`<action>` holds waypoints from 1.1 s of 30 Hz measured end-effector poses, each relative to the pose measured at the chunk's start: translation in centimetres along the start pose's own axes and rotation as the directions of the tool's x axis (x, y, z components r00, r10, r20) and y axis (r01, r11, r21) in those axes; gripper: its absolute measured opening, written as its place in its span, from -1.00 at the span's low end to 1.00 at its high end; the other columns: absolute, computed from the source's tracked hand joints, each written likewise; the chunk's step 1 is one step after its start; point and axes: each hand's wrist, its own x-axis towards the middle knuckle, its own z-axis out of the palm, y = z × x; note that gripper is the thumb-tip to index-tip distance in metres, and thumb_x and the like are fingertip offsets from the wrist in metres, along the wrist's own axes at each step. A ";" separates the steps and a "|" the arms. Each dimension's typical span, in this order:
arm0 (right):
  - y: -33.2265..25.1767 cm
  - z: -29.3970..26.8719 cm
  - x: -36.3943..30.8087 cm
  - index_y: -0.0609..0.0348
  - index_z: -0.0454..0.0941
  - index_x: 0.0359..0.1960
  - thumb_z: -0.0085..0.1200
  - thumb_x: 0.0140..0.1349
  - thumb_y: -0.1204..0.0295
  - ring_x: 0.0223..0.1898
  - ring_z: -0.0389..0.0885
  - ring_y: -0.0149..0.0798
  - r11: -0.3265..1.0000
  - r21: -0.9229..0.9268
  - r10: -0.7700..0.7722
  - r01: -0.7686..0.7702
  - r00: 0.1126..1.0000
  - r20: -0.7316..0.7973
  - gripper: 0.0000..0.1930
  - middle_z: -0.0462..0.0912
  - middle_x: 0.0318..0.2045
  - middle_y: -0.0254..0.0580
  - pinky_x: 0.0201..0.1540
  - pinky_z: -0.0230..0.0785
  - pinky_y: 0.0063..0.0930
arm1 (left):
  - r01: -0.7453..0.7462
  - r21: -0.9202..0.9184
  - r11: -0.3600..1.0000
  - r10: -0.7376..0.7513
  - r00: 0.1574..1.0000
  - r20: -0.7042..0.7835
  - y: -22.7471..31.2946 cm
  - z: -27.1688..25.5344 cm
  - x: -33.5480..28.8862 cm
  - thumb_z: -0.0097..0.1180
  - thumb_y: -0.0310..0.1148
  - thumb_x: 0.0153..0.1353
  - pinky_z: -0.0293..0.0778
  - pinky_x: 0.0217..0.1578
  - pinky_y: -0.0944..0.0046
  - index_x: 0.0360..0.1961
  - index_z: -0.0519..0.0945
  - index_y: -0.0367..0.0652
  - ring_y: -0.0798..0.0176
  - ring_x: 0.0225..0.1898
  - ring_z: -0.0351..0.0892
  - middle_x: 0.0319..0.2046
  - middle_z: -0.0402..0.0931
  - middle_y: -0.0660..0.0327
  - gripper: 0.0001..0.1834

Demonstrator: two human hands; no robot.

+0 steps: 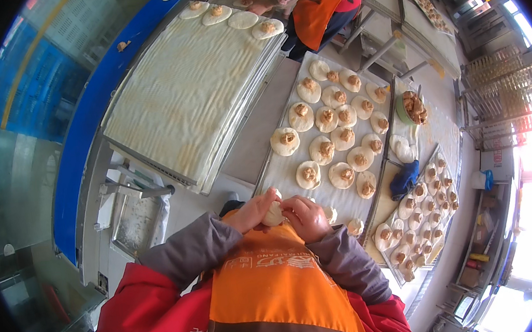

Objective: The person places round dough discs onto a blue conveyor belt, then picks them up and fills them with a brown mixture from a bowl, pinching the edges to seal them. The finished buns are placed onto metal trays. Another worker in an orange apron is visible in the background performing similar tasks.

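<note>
Close in front of my apron, a pale piece of dough [274,214] is held between my two hands. My left hand [249,215] has its fingers curled round the dough's left side. From the right, the bent fingers of my right hand [307,217] pinch its edge; any filling inside it is hidden. Just beyond my hands, a lined tray [280,179] bears several flat dough rounds, each topped with a lump of brown filling, such as the nearest filled round [308,175]. A few pale dough pieces [355,226] lie at the tray's near edge by my right hand.
At left, a cloth-covered tray stack [176,98] stands beside a blue-edged conveyor [77,165]. Right of the tray are a green bowl of filling [409,108], a dark blue cloth [404,180] and another tray [390,263] of filled rounds. A co-worker in an orange apron [319,17] stands beyond.
</note>
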 end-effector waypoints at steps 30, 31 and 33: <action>3.2 2.0 3.5 0.16 0.48 0.09 0.42 -0.02 0.37 0.03 0.55 0.11 0.990 -0.023 0.137 -0.136 0.989 0.049 -0.41 0.61 -0.10 -0.01 0.09 0.40 -0.14 | -0.299 -0.080 0.951 0.283 0.945 -0.161 -3.4 -2.7 8.0 -0.33 0.17 0.49 0.53 -0.35 0.36 0.13 0.40 -0.16 0.37 -0.37 0.59 -0.20 0.57 0.18 -0.40; 4.3 2.0 3.9 0.15 0.49 0.08 0.42 -0.03 0.37 0.05 0.54 0.09 0.980 -0.069 0.189 -0.188 0.982 0.010 -0.41 0.61 -0.07 -0.02 0.09 0.41 -0.13 | -0.353 0.079 0.932 0.361 0.915 -0.181 -3.1 -3.6 9.6 -0.28 0.14 0.49 0.54 -0.31 0.34 0.15 0.39 -0.17 0.36 -0.33 0.60 -0.17 0.57 0.16 -0.41; 6.9 2.4 4.7 0.15 0.49 0.09 0.42 -0.04 0.38 0.04 0.55 0.09 0.967 -0.149 0.200 -0.205 0.979 -0.048 -0.41 0.62 -0.06 -0.04 0.09 0.41 -0.12 | -0.318 0.358 0.878 0.413 0.882 -0.229 -1.9 -6.2 13.2 -0.14 0.05 0.49 0.56 -0.23 0.32 0.16 0.41 -0.20 0.32 -0.26 0.62 -0.13 0.57 0.12 -0.47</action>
